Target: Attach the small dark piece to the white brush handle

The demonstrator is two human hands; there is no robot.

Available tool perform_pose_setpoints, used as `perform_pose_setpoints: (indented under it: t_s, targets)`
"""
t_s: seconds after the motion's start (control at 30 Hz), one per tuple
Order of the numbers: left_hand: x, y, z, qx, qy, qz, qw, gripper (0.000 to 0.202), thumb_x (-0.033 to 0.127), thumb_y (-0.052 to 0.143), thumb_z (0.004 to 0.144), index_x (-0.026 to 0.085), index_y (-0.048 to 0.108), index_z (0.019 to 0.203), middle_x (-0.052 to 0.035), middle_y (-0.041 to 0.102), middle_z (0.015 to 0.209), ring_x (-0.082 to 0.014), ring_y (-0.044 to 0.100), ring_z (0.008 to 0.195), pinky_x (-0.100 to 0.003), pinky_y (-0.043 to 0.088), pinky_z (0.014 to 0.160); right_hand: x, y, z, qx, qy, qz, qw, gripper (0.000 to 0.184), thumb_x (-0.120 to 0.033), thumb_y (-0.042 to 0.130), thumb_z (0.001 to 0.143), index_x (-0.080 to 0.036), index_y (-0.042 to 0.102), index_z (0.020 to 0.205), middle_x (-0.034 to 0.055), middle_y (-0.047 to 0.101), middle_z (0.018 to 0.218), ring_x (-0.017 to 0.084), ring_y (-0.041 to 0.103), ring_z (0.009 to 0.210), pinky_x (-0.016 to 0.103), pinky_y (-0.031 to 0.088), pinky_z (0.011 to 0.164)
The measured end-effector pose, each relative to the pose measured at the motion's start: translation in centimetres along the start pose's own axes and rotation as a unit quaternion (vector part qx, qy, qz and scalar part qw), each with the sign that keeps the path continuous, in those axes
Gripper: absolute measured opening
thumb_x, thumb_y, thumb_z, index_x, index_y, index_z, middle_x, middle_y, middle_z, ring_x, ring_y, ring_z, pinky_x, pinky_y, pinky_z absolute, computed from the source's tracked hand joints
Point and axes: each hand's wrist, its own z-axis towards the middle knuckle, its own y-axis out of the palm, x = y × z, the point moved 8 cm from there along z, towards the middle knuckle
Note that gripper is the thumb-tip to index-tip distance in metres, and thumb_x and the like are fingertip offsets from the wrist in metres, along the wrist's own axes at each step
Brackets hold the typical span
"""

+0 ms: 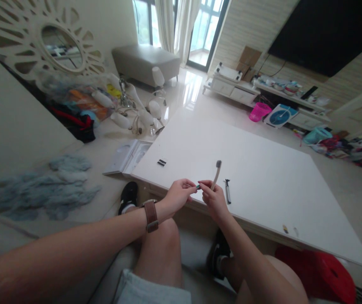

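Observation:
My left hand [178, 195], with a brown-strapped watch on its wrist, pinches a small green and dark piece [198, 186] at the table's near edge. The fingertips of my right hand [214, 197] meet the same piece from the other side. What the piece is cannot be made out. A toothbrush [217, 172] with a pale handle and grey head also sits in my right hand, head pointing up and away. Just right of that hand, a slim black-and-white tool with a T-shaped head [228, 192] lies on the white table [247, 156].
Small black pieces [161, 162] lie at the table's left; a yellow-and-black bit [285, 229] lies near its right front edge. An opened white box [128, 156] stands beside the left corner. Lamp parts [146, 116] lie on the floor beyond. A red object [320, 272] is at lower right.

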Motion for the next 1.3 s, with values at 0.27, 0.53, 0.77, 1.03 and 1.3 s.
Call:
perform_pose_setpoints:
  t_s: [0.27,0.53,0.77,1.03,1.3]
  targets:
    - [-0.1,-0.1,0.3,0.000,0.014,-0.010,1.000,0.017,0.027,0.067,0.078,0.012,0.064,0.085,-0.0064,0.068,0.082,-0.0086,0.053,0.057,-0.023,0.040,0.054,-0.1,0.8,-0.4,-0.014,0.054,0.078,0.995,0.032,-0.034,0.082,0.063,-0.014,0.069,0.085,-0.0097,0.039,0.046,0.003,0.018,0.040,0.023,0.009,0.040]
    - [0.3,-0.2,0.1,0.002,0.021,-0.013,1.000,0.024,0.030,0.075,0.072,0.011,0.066,0.084,-0.0044,0.066,0.076,-0.0096,0.055,0.062,-0.022,0.040,0.057,0.0,1.0,-0.3,-0.027,0.043,0.074,0.996,0.032,-0.038,0.082,0.066,-0.016,0.067,0.083,-0.0103,0.036,0.047,0.003,0.019,0.040,0.023,0.010,0.040]
    - [0.1,-0.3,0.4,0.003,0.048,0.001,0.999,0.033,0.038,0.081,0.065,0.012,0.067,0.080,-0.0038,0.065,0.072,-0.0114,0.055,0.063,-0.023,0.041,0.057,0.0,1.5,-0.4,-0.064,0.040,0.095,0.993,0.029,-0.036,0.081,0.069,-0.016,0.064,0.082,-0.0111,0.034,0.047,0.002,0.018,0.039,0.022,0.009,0.039]
    - [0.7,-0.2,0.2,0.001,0.051,0.022,0.998,0.028,0.034,0.079,0.066,0.011,0.069,0.078,-0.0035,0.065,0.070,-0.0110,0.055,0.062,-0.023,0.041,0.056,0.2,1.4,-0.3,-0.072,0.033,0.103,0.992,0.028,-0.034,0.081,0.070,-0.016,0.063,0.081,-0.0100,0.039,0.049,0.002,0.021,0.039,0.022,0.009,0.040]
    - [0.4,-0.1,0.3,0.001,0.046,0.049,0.998,0.020,0.028,0.071,0.075,0.010,0.072,0.082,-0.0043,0.067,0.071,-0.0097,0.052,0.058,-0.024,0.040,0.056,0.7,0.8,0.1,-0.038,0.030,0.098,0.994,0.030,-0.034,0.083,0.069,-0.017,0.060,0.079,-0.0106,0.041,0.048,0.002,0.024,0.038,0.021,0.012,0.038]
